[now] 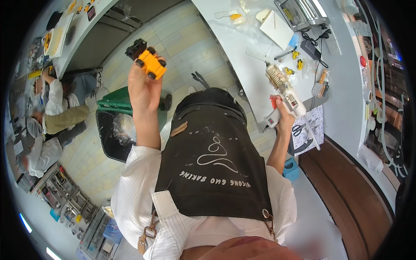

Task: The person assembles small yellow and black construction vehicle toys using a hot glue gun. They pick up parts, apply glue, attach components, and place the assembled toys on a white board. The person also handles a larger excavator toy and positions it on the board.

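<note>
My left hand [146, 89] is raised on the left and pinches a small yellow and black toy vehicle [151, 64], its dark wheels showing. On the right, my right hand [284, 115] is wrapped round the handle of a white glue gun [295, 102] near a red trigger. Its nozzle points away from me above the white table, with a coil-like, stained front part. A pale glue stick [313, 132] sticks out of its rear end. The gun and the toy are well apart. Small yellow toy pieces [300, 64] lie on the table beyond the gun.
The white table [234, 39] holds a white board [277, 29], a pen [284, 54], a black adapter [313, 50] with cables and a metal appliance [301, 15]. Scissors [297, 130] lie by the near end. A green bin [115, 99] stands left; co-workers [60, 104] sit beyond.
</note>
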The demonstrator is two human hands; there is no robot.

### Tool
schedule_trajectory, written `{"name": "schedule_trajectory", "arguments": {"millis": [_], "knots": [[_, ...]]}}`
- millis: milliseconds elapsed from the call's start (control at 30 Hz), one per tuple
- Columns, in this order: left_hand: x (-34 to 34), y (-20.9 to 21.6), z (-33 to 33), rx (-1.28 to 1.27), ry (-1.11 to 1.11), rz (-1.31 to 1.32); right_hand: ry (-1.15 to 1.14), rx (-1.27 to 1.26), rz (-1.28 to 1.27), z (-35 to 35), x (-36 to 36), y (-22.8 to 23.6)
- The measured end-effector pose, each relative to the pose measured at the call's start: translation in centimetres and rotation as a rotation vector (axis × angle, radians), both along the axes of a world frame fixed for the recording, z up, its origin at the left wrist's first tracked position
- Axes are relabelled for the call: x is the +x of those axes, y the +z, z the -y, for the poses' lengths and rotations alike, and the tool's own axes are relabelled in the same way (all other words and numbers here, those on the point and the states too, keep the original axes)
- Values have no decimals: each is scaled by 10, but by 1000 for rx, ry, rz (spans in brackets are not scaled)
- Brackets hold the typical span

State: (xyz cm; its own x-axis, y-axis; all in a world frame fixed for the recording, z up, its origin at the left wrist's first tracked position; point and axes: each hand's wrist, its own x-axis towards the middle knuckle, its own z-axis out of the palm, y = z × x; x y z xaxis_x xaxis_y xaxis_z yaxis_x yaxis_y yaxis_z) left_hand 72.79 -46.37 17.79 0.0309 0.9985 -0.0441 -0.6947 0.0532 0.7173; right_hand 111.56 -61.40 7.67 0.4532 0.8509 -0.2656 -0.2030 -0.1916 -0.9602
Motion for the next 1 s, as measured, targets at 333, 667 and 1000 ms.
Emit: {"name": "schedule_trajectory", "arguments": {"millis": [333, 667, 1000], "knots": [[-62, -40, -87, -93, 53, -31, -124, -247, -344, 15, -5, -147], [-180, -65, -230, -108, -143, -101, -38, -179, -217, -134, -137, -99], [-262, -77, -280, -138, -40, -63, -205, -367, -142, -265, -179, -134]]}}
